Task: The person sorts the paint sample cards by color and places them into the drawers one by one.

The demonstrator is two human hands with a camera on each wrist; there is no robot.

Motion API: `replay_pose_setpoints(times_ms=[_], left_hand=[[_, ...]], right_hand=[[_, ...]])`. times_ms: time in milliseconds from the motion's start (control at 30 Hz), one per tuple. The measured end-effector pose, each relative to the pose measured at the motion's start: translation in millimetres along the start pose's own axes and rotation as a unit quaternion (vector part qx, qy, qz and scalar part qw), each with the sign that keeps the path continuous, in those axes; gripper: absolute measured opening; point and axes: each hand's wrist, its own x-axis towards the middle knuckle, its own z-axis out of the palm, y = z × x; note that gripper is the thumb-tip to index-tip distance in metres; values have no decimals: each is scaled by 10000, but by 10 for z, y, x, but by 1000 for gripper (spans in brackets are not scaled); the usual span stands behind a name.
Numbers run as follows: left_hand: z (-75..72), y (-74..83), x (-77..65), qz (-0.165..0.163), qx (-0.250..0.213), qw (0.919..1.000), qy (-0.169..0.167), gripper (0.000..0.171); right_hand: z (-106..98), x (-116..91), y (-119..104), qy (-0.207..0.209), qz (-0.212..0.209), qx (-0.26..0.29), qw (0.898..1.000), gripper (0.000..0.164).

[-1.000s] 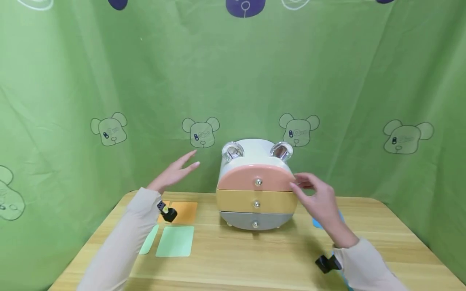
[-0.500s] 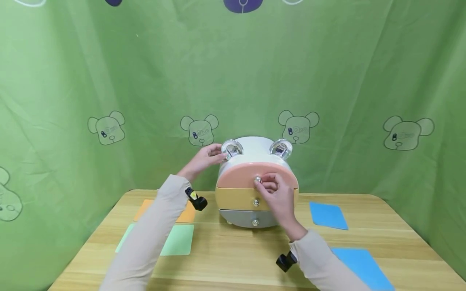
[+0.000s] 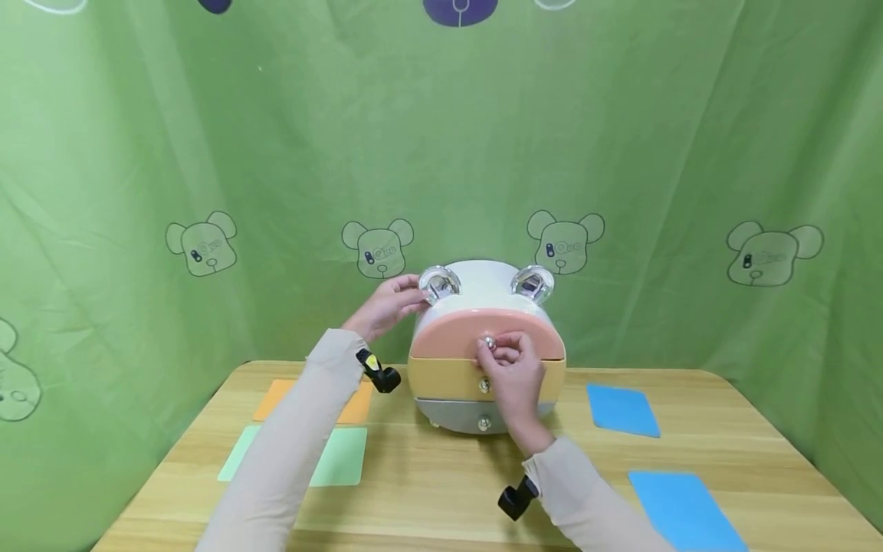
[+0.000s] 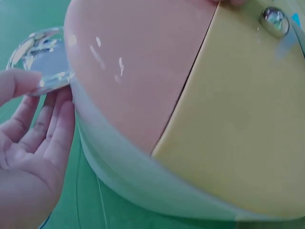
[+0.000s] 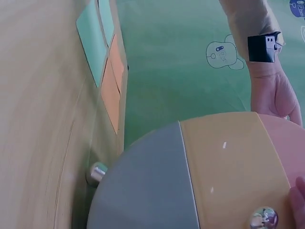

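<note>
A small drawer cabinet [image 3: 485, 284] with a white body and two shiny silver ears stands on the table. Its front has a pink top drawer [image 3: 444, 336], a yellow middle drawer [image 3: 441, 379] and a grey bottom drawer [image 3: 451, 416], all flush with the body. My left hand [image 3: 385, 307] holds the left ear [image 4: 47, 62], thumb on its front and fingers behind it. With thumb and fingers, my right hand [image 3: 517, 377] pinches the round silver knob [image 3: 490, 343] of the pink drawer. In the right wrist view only a bit of its fingers [image 5: 299, 202] shows.
Orange sheets [image 3: 355, 405] and green sheets [image 3: 343, 458] lie left on the wooden table [image 3: 428, 506]. Two blue sheets lie right, one farther back [image 3: 623, 410] and one nearer [image 3: 683, 506]. A green curtain [image 3: 441, 153] hangs close behind the cabinet.
Both hands have moved in to the cabinet: the left went right to the ear, the right went left from the cabinet's side to the top knob. The drawers look unmoved.
</note>
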Motion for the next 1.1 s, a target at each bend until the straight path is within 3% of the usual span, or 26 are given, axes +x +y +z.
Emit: replay_pose_setpoints(times_ms=[133,267,433,800,1100], left_hand=[[-54,1,21,8,70,9997,-235,40],[-98,7,10,-25,143,9991,-407,41],[-129,33,-10,-61,143,9984,-536,41],[-103,48,10,-101,81,9985,-537,44],[-104,20,3,-38,-38,9990,-443,41]], right_hand=[[-1,-35,-7,-119,-206,87,9997,21],[-59,-133,17,-326,-844,23,9959,18],[-172,-283,129,-609,-1674,97,9840,20],[-343,-669,24,-1177,-2410,654,9611,27],[-416,-743,59,-1357,-2544,1103,9512,26]])
